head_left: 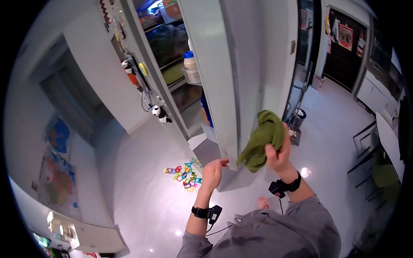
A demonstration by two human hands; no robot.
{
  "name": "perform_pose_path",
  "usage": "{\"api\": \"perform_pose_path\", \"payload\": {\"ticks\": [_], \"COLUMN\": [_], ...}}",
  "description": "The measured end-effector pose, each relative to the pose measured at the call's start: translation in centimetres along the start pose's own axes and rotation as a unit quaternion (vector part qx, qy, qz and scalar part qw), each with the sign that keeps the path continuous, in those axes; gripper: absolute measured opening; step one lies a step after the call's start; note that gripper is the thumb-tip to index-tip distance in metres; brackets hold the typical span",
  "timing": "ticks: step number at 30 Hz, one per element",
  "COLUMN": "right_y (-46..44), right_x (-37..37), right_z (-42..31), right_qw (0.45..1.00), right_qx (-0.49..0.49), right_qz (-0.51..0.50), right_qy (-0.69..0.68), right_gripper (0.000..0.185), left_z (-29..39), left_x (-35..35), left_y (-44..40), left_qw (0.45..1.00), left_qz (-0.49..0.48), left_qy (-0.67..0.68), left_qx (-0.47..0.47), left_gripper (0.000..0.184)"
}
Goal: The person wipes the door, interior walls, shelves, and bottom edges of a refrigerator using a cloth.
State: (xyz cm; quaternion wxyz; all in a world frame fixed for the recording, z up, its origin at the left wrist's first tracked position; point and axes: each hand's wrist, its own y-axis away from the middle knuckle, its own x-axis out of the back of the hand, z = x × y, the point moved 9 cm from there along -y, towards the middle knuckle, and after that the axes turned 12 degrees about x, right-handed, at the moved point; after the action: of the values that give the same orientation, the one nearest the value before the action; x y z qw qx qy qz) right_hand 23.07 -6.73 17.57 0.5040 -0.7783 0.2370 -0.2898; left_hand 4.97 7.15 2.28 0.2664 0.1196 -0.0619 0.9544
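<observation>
Both hands are up in the head view, and it's my right hand [279, 155] doing the gripping: thumb pressed on the near side, fingers partly hidden, clutching a bunched green cloth [263, 137]. Look at how it sits, left of that palm, folded top rising above the thumb, one end drooping toward my left hand [211, 176]. And the left, over here, lower down, fingers held together and reaching to the bottom edge of the open fridge door [215, 77]; whether they touch it or pinch anything, I can't tell. So the cloth is between my two hands, up and to the right of the left one, apart from its fingers, right of the door's edge. Inside the door, a blue-capped jar [189, 61] stands above a clear bin. Down on the floor [142, 172], left of my left hand, colourful plastic pieces [186, 176] lie scattered. Around my left wrist, a black strap [201, 212]; another circles the right, above my grey sleeve [307, 208].
</observation>
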Motion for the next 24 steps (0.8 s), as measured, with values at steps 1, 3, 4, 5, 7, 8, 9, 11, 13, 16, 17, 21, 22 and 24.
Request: {"api": "perform_pose_path", "payload": {"ticks": [1, 3, 4, 5, 7, 8, 9, 11, 13, 16, 17, 21, 22, 24], "right_y": [-1.0, -0.8, -1.4, -0.9, -0.9, -0.8, -0.6, -0.5, -0.5, 1.6, 2.5, 1.5, 0.7, -1.7], "right_x": [1.7, 3.0, 5.2, 5.4, 7.3, 7.1, 7.1, 8.4, 8.9, 8.9, 9.0, 11.1, 11.9, 13.4], "right_z": [-1.2, -3.8, -4.5, -5.4, -6.7, -7.0, -7.2, -7.2, -8.0, -5.5, -4.1, -3.2, -3.1, -2.8], "right_qw": [0.998, 0.991, 0.989, 0.988, 0.98, 0.972, 0.963, 0.952, 0.897, 0.866, 0.841, 0.799, 0.803, 0.803], "right_qx": [0.038, 0.073, 0.085, 0.076, 0.096, 0.12, 0.143, 0.132, 0.163, 0.146, 0.142, 0.201, 0.186, 0.192], "right_qz": [0.03, 0.09, 0.074, 0.087, 0.041, 0.028, 0.017, -0.003, -0.038, -0.05, -0.063, -0.039, -0.049, -0.066], "right_qy": [0.026, 0.063, 0.092, 0.106, 0.172, 0.2, 0.227, 0.274, 0.409, 0.477, 0.519, 0.566, 0.565, 0.561], "right_gripper": [0.048, 0.042, 0.041, 0.04, 0.038, 0.038, 0.039, 0.04, 0.04, 0.034, 0.033, 0.029, 0.031, 0.037], "left_z": [2.0, 4.9, 7.1, 8.8, 11.2, 12.3, 13.4, 15.5, 15.6, 15.5, 15.6, 16.5, 16.6, 16.9], "left_x": [-0.7, -0.2, -1.8, -0.8, -2.1, -1.9, -2.2, -3.9, -6.3, -9.8, -11.1, -16.2, -17.6, -19.6], "left_y": [-0.2, -0.4, -0.5, 0.3, 0.7, 0.6, -0.2, 0.5, 0.7, 0.6, 0.4, 0.5, 0.6, 0.6], "left_qw": [0.998, 0.988, 0.977, 0.96, 0.946, 0.932, 0.934, 0.904, 0.904, 0.892, 0.889, 0.888, 0.885, 0.88], "left_qz": [-0.009, -0.036, 0.015, 0.057, 0.119, 0.152, 0.138, 0.167, 0.167, 0.178, 0.184, 0.178, 0.183, 0.192], "left_qy": [-0.031, -0.084, -0.067, -0.083, -0.038, -0.034, -0.034, -0.097, -0.136, -0.195, -0.214, -0.247, -0.27, -0.292], "left_qx": [-0.056, -0.126, -0.2, -0.261, -0.298, -0.327, -0.327, -0.381, -0.37, -0.366, -0.36, -0.345, -0.333, -0.322], "left_gripper": [0.037, 0.036, 0.035, 0.034, 0.025, 0.021, 0.021, 0.015, 0.013, 0.011, 0.011, 0.012, 0.013, 0.014]}}
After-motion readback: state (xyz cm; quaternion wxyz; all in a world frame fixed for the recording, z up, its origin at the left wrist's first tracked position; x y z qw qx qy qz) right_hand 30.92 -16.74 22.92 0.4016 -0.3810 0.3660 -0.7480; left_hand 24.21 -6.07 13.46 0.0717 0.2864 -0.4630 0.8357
